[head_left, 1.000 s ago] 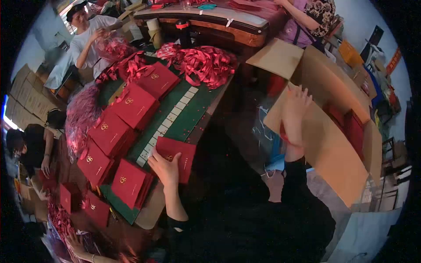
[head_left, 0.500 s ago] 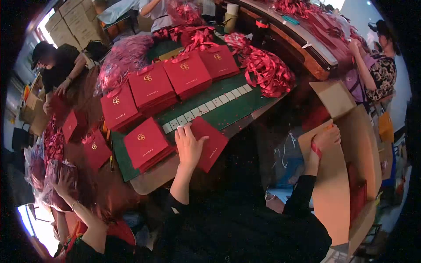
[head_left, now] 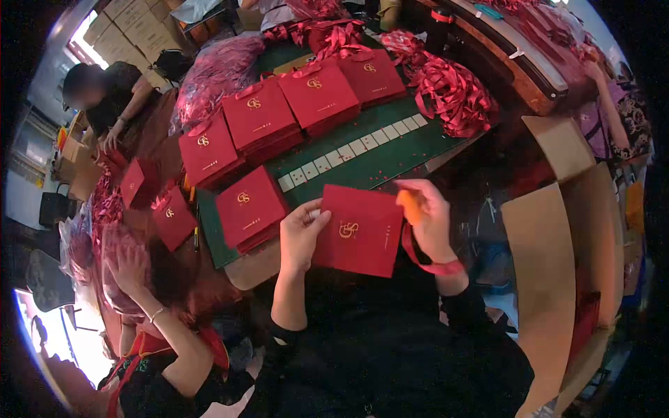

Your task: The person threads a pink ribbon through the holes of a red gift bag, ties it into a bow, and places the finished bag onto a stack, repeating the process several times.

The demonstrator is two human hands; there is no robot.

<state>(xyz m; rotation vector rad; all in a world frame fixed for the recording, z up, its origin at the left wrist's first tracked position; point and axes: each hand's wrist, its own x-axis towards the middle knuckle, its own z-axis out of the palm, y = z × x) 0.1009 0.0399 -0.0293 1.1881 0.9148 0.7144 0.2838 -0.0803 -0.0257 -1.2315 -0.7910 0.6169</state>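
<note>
A flat red paper gift bag (head_left: 357, 230) with a gold monogram is held up in front of my body. My left hand (head_left: 302, 233) pinches it at its left edge. At the bag's right edge, my right hand (head_left: 431, 221) is closed around a small orange tool (head_left: 410, 207); blur hides its exact kind. Around my right wrist is a red ribbon loop (head_left: 446, 267). Just beyond my left hand lies a stack of matching red bags (head_left: 251, 209) on the green mat (head_left: 306, 148).
More red bag stacks (head_left: 261, 115) stand behind a row of white cards (head_left: 341, 155). Red ribbons (head_left: 456, 97) are heaped at the mat's right end. An open cardboard box (head_left: 540, 272) stands at my right. Co-workers sit at left; one's hand (head_left: 129, 268) is near my left.
The red bag has come off the mat's edge toward me in my left hand. My right hand has moved left from the cardboard box to the bag, still with the orange tool.
</note>
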